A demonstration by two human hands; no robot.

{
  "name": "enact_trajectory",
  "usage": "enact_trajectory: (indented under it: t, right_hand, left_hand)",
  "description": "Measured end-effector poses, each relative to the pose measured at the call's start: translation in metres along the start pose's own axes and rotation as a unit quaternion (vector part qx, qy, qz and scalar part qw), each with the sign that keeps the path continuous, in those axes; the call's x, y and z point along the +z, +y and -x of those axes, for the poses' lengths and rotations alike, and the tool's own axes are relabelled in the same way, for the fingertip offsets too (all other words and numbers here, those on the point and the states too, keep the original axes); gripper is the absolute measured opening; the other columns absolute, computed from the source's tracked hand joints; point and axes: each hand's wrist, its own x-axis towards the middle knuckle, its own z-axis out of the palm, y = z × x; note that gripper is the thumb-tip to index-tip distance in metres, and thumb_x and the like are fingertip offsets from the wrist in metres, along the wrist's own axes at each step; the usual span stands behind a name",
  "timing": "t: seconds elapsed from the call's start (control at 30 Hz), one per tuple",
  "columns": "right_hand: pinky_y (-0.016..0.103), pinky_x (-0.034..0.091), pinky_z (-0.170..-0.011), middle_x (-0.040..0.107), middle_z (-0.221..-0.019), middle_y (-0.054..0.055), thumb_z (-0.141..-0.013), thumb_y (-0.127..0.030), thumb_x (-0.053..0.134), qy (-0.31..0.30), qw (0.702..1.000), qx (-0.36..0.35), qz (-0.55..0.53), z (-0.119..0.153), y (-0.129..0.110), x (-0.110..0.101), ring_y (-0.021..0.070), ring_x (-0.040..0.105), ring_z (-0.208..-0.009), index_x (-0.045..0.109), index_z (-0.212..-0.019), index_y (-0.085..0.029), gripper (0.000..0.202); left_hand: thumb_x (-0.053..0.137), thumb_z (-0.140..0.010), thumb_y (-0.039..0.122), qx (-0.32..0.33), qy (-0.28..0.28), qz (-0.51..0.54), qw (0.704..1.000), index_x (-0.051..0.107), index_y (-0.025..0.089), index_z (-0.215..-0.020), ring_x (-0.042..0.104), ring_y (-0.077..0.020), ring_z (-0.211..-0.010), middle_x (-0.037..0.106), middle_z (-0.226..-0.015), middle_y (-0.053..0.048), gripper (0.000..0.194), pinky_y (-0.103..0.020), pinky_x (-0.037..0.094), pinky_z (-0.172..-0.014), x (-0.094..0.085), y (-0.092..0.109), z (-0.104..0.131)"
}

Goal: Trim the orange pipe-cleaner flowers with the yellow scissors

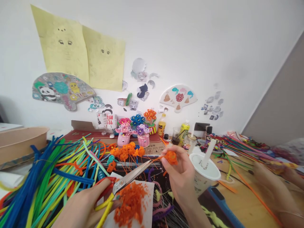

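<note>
My left hand (pixel 80 202) grips a pair of scissors (pixel 133 175) with one red and one yellow handle loop. Their blades look nearly together, tips pointing up and right. In my right hand (pixel 181 172), an orange pipe-cleaner flower (pixel 171 157) is pinched between thumb and fingers. Its thin orange stem reaches left to the scissor tips; whether they touch it I cannot tell. Below the blades, a white sheet (pixel 148 202) bears a heap of orange fuzz clippings (pixel 130 204). Several finished orange flowers (pixel 125 152) on thin stems lie just behind.
Loose pipe cleaners (pixel 54 180) pile up at left beside a round tan box (pixel 21 142). A lidded cup with a straw (pixel 204 167) stands close to my right wrist. Potted pipe-cleaner flowers (pixel 142 136) and bottles (pixel 161 126) line the back. Another person's blurred hand (pixel 270 186) is at right.
</note>
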Motion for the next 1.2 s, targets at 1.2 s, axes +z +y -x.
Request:
enact_trajectory:
  t: [1.2]
  right_hand:
    - [0.025, 0.049, -0.081, 0.062, -0.093, -0.001, -0.081, -0.014, 0.071, 0.023, 0.999, 0.035, -0.014, -0.006, 0.004, -0.003, 0.0137, 0.059, -0.090, 0.064, -0.102, -0.026, 0.025]
  left_hand:
    - [0.055, -0.073, 0.049, -0.032, -0.026, 0.069, 0.997, 0.071, 0.025, -0.083, 0.072, -0.0202, -0.066, 0.077, -0.075, -0.001, 0.030, -0.019, 0.052, -0.057, 0.000, 0.002, -0.006]
